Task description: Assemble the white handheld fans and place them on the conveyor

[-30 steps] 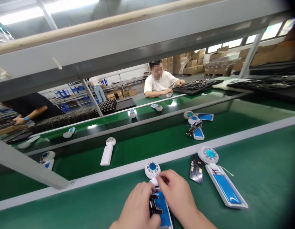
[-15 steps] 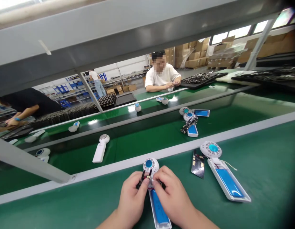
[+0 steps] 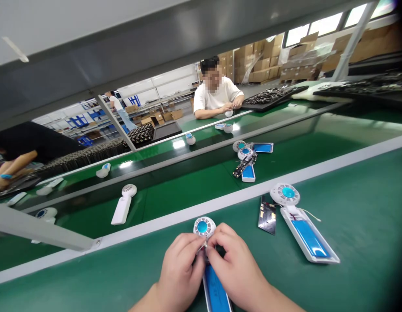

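Note:
In the head view, an opened white handheld fan (image 3: pixel 217 288) lies on the green bench with its blue battery showing. Its round head (image 3: pixel 202 226) has a blue centre. Over the fan's neck, the fingertips of my left hand (image 3: pixel 181 266) and my right hand (image 3: pixel 235 264) come together, both pinched closed. A small white wire end (image 3: pixel 205 245) shows between them. My fingers hide most of what is held there, including any circuit board. To the right lies a second opened fan (image 3: pixel 309 238), with a thin white wire and a dark circuit board (image 3: pixel 267 216) beside it.
Beyond a pale rail (image 3: pixel 155 222) runs a green conveyor (image 3: pixel 174 186) carrying a closed white fan (image 3: pixel 122 206) and a cluster of opened fans (image 3: pixel 248 151). A co-worker (image 3: pixel 217 93) sits across, near a black parts tray (image 3: pixel 269 99). A metal beam (image 3: pixel 174 47) crosses overhead.
My left fingers have closed in over the fan's neck, covering the dark board visible between my hands before. On the conveyor, the closed fan and the cluster have shifted left.

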A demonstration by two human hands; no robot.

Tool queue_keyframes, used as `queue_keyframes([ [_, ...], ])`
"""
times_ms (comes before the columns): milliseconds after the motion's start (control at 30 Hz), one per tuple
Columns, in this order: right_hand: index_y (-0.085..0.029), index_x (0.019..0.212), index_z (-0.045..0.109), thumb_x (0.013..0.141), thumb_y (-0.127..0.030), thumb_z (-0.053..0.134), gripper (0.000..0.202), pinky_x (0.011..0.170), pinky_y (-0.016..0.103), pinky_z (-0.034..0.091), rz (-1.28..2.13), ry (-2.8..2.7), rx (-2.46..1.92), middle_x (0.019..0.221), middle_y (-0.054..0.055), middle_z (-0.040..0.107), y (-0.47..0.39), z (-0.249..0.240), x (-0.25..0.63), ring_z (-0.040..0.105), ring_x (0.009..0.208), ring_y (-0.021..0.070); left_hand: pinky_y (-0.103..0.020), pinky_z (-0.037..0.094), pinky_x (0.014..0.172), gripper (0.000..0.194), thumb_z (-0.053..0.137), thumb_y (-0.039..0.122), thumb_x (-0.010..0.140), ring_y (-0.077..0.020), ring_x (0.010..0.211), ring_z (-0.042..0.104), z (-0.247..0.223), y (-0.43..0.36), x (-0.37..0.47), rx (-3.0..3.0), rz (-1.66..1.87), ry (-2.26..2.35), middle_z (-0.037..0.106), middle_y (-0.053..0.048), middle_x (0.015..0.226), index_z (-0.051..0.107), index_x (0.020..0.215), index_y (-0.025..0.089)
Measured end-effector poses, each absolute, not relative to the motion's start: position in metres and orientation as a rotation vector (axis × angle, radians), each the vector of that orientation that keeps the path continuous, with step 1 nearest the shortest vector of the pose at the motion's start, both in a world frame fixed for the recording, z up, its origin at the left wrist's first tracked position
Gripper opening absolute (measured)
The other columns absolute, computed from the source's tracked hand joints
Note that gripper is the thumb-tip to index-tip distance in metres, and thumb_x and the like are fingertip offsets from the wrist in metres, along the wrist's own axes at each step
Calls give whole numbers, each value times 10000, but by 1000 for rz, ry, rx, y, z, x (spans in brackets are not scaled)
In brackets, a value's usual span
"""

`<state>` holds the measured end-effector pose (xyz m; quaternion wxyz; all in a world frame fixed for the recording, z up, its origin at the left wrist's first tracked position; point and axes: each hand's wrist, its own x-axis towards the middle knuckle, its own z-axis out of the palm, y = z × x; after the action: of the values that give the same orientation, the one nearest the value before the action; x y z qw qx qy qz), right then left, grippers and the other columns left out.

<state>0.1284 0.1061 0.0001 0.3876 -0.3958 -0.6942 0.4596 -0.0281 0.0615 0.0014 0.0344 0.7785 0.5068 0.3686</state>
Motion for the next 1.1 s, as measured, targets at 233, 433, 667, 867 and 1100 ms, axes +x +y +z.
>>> queue_keyframes([
  [233, -214, 673, 540, 865, -114, 510, 218, 754, 296, 457, 1145, -1788, -1028, 823, 6, 569, 105, 0, 129, 569, 823, 169, -338, 565, 842, 348, 531, 11, 887, -199, 952, 650, 0, 60, -28, 2460, 1086, 1574, 694, -107, 1062, 601, 1179, 187],
  [433, -214, 689, 571, 847, -103, 532, 197, 762, 306, 466, 1050, -1837, -1068, 834, 13, 588, 103, 1, 130, 580, 842, 179, -343, 576, 822, 341, 521, 15, 885, -204, 932, 662, 5, 59, -27, 2474, 1098, 1543, 702, -109, 1050, 612, 1165, 188],
  [667, -220, 716, 625, 852, -147, 574, 162, 774, 326, 476, 993, -1823, -1172, 840, 21, 605, 102, -1, 130, 586, 857, 196, -322, 584, 783, 271, 521, 74, 913, -195, 881, 679, 7, 60, -25, 2368, 1078, 1615, 721, -89, 995, 647, 1116, 203],
  [867, -218, 751, 630, 880, -149, 529, 178, 779, 324, 480, 995, -1813, -1108, 857, 29, 603, 99, -5, 127, 590, 861, 194, -306, 577, 741, 239, 523, 89, 916, -190, 825, 684, 11, 58, -21, 2277, 1110, 1615, 724, -85, 938, 682, 1056, 201],
  [1100, -219, 770, 640, 884, -149, 520, 180, 785, 332, 483, 995, -1821, -1097, 866, 38, 608, 99, -9, 128, 602, 871, 202, -307, 556, 707, 249, 513, 69, 904, -188, 781, 663, 16, 61, -24, 2326, 1073, 1544, 721, -87, 895, 695, 1013, 198],
])
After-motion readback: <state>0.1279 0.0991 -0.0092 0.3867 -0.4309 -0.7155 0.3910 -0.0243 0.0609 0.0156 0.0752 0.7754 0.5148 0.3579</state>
